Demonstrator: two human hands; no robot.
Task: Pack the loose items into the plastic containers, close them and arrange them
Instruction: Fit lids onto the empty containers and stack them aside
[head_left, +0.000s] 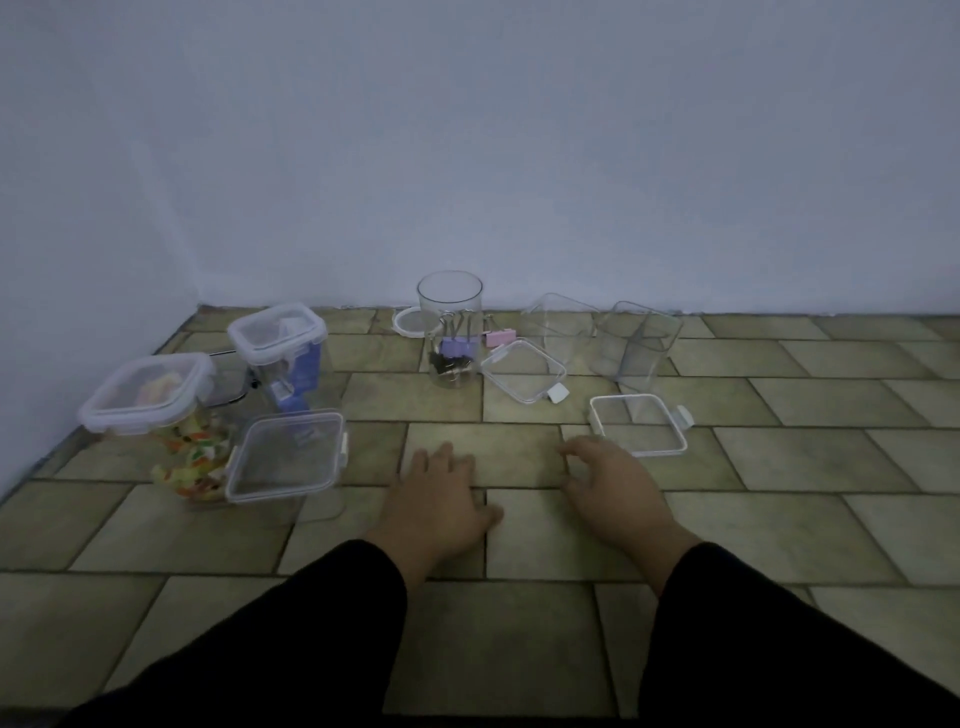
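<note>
Left hand (436, 499), right hand (610, 486) – both empty, fingers spread on floor (519, 519); round container (451, 327) upright, mouth up – unlidded

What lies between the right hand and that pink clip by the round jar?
A loose square lid lies on the floor between the right hand and the pink clip, just before the clip. The round jar stands close on the clip's left. The floor nearer the hand is bare.

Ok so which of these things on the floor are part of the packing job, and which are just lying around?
Part of the job:
round jar holding binder clips
pink clip loose beside it
two empty square containers
loose lids
three closed containers on the left

Just lying about:
nothing clear; a dark wire object behind the closed containers is unidentifiable
</note>
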